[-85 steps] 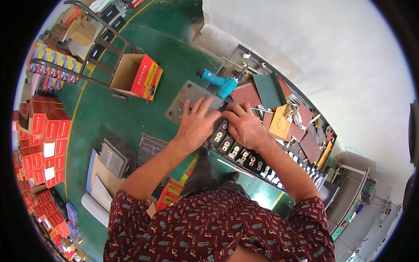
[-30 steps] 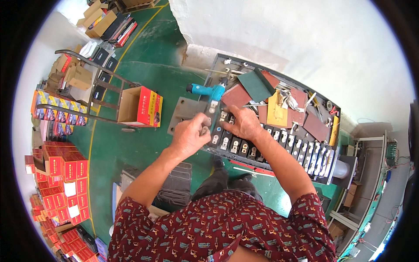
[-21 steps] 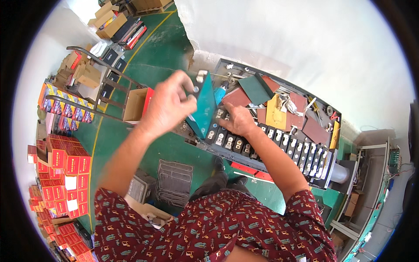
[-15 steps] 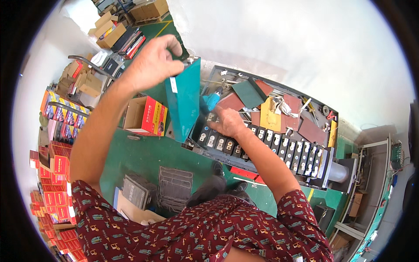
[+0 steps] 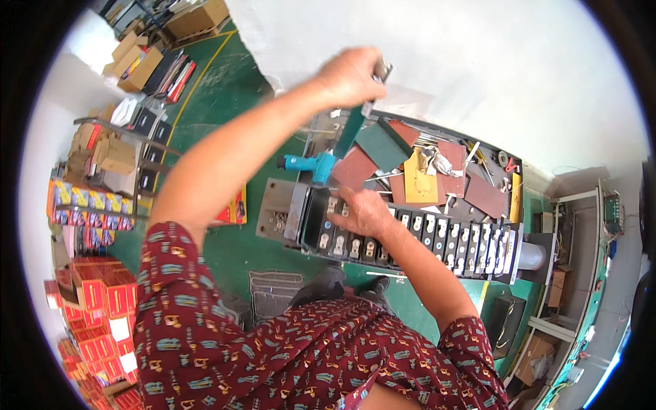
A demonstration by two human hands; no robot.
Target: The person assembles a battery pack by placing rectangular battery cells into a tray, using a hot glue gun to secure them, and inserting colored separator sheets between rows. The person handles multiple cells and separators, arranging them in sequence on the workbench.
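Raised beyond the left end of the row, my left hand point(image 5: 352, 76) is closed on the top end of a tall, thin teal battery cell point(image 5: 351, 131). That cell appears nearly edge-on, its lower end hidden behind a teal power drill point(image 5: 320, 165). My right hand point(image 5: 367, 215) rests on the first few black-topped battery cells point(image 5: 339, 244) of a long row, thumb and forefinger apart. Metal terminals stand on their tops. The row sits in a dark metal frame point(image 5: 295, 215), with a dark gap at its left end.
Behind the row, a tray point(image 5: 471, 199) holds brown and green sheets, a yellow piece point(image 5: 420, 179), a crumpled rag point(image 5: 436, 162) and tools. A metal plate point(image 5: 273, 205) with small parts adjoins the frame's left end. Red boxes point(image 5: 102, 294) are stacked at left; a trolley point(image 5: 147, 147) stands farther back.
My left hand has moved right with the teal cell, from left of the frame to above the tray's left part. The view has shifted; my right hand stays on the row.
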